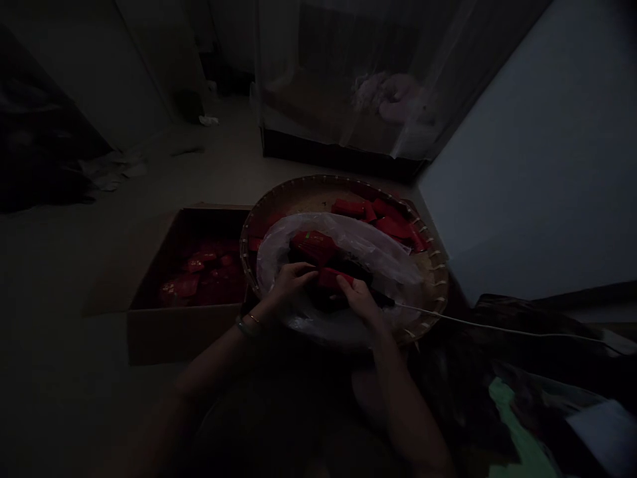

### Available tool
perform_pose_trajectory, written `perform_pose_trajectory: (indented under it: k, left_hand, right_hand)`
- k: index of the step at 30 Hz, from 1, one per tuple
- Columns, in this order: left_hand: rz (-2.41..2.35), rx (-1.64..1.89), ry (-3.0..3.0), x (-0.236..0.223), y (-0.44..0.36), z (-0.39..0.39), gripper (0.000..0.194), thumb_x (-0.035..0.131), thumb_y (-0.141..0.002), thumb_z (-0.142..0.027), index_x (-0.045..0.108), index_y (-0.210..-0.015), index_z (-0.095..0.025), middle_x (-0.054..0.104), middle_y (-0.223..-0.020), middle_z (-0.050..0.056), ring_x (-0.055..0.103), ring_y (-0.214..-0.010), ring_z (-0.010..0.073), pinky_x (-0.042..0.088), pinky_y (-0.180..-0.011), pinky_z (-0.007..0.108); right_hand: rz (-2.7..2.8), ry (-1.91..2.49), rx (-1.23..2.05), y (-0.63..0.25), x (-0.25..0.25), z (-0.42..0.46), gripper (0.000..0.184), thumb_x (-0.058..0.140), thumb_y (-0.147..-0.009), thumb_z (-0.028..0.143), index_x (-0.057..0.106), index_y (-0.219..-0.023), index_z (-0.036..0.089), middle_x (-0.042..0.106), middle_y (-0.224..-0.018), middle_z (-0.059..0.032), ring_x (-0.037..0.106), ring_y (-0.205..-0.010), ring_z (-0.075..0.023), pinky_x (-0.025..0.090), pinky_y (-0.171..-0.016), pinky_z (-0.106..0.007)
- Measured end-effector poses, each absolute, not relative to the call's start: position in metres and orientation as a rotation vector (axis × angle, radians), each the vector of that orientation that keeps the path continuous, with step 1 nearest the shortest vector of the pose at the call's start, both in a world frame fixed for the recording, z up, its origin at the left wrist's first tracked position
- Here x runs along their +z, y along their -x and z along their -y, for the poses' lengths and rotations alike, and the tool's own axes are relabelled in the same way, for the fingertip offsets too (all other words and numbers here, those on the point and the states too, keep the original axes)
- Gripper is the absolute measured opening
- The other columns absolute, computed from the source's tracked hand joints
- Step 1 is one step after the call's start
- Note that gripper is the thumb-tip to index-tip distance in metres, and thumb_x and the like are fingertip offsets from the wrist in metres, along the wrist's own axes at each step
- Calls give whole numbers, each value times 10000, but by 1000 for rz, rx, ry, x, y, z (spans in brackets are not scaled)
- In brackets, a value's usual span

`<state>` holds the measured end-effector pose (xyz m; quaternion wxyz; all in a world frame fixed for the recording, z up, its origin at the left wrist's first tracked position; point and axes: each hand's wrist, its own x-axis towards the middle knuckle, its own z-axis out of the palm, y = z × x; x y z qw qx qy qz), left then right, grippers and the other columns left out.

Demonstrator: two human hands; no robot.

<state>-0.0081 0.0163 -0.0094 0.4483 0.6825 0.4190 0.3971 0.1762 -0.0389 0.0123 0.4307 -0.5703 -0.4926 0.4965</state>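
Observation:
In dim light, a small red packet [332, 278] is held between my hands over an opened clear plastic bag [398, 259]. My right hand [359, 297] grips the packet's right end, thumb on top. The fingers of my left hand [294, 281] are pinched together at its left end. Just beyond lies another red packet [313, 244] with printed marks, inside the bag among dark contents I cannot make out. The bag sits in a round woven bamboo tray [298, 191]. More red packets [393, 222] lie along the tray's far right side.
Left of the tray stands an open cardboard box [184, 332] holding several red packets [199, 262]. A white cord [497, 327] runs rightward from a dark object by the bag. A pale wall [537, 166] rises on the right, with a green cloth [517, 425] lower down.

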Motion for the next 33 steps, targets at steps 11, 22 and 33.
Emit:
perform_pose_trajectory:
  k: [11, 22, 33]
  left_hand:
    - [-1024, 743, -2631, -5, -3, -5, 532, 648, -762, -258, 514, -1273, -195, 606, -1214, 109, 484, -1070, 287, 403, -880, 426]
    - [-1336, 1233, -2148, -11, 3, -13, 497, 696, -667, -278, 589, -1136, -157, 609, -970, 90, 548, -918, 219, 471, -809, 337]
    - [-1281, 1244, -2042, -13, 5, -15, 458, 696, -674, -232, 579, -1113, -176, 623, -986, 73, 554, -931, 211, 478, -827, 350]
  right_hand:
    - [1335, 1364, 1285, -170, 9, 34, 572, 432, -790, 687, 678, -868, 177, 700, -832, -52, 635, -891, -222, 501, -828, -366]
    - [1855, 1841, 682, -219, -27, 41, 263, 444, -816, 212, 705, -814, 186, 723, -803, -69, 666, -764, -212, 494, -745, -320]
    - [2354, 1860, 439, -185, -29, 4, 651, 511, -719, 29, 433, -1355, 141, 479, -1362, -157, 475, -1153, -285, 417, -933, -415]
